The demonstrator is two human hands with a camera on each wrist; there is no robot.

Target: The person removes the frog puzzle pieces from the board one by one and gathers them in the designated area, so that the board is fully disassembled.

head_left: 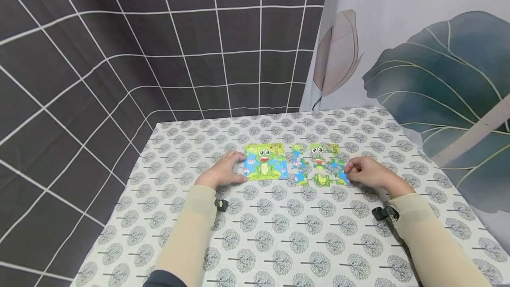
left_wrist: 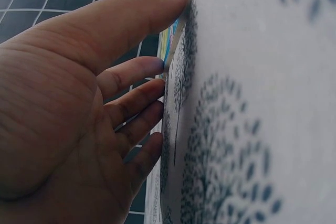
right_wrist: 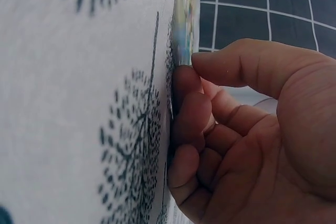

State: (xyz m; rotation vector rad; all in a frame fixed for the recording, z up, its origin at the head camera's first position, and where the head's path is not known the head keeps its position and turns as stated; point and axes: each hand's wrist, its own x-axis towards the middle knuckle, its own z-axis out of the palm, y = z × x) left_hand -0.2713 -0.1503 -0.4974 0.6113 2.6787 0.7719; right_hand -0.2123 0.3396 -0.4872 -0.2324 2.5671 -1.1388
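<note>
A square frog picture board [head_left: 265, 161] lies flat on the table, whole, with a green frog on blue and green. At its left edge my left hand [head_left: 225, 171] rests with thumb and fingers spread, the thumb near the lower corner; in the left wrist view the thumb [left_wrist: 142, 17] and index fingertip touch the edge. To the right lie separate jigsaw pieces [head_left: 322, 180] of the same frog, set out with gaps between them. My right hand [head_left: 368, 172] pinches the lower right blue jigsaw piece [head_left: 341, 177] between thumb and curled index finger, the other fingers folded.
A white cloth with grey tree prints covers the table [head_left: 279, 234]. A dark curtain with white grid lines [head_left: 239, 34] hangs behind and to the left, and a leaf-printed white curtain [head_left: 358, 79] to the right. Each wrist wears a black strap [head_left: 385, 213].
</note>
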